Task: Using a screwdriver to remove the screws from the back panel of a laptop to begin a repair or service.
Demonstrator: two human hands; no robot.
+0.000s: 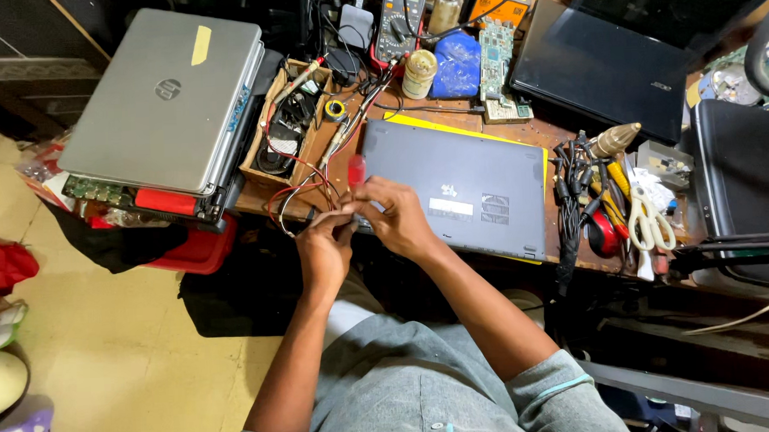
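While hands (359, 221) grip, red-handled screwdriver (356, 170) stands upright.

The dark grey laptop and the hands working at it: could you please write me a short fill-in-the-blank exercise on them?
1. The right hand grips a screwdriver whose handle is ____ in colour.
2. The dark grey laptop lies with its ____ side facing up, vents showing.
3. Under that laptop lies a flat sheet coloured ____.
4. The left hand works at the laptop's near ____ corner, as the picture shows it.

Missing words: red; bottom; yellow; left
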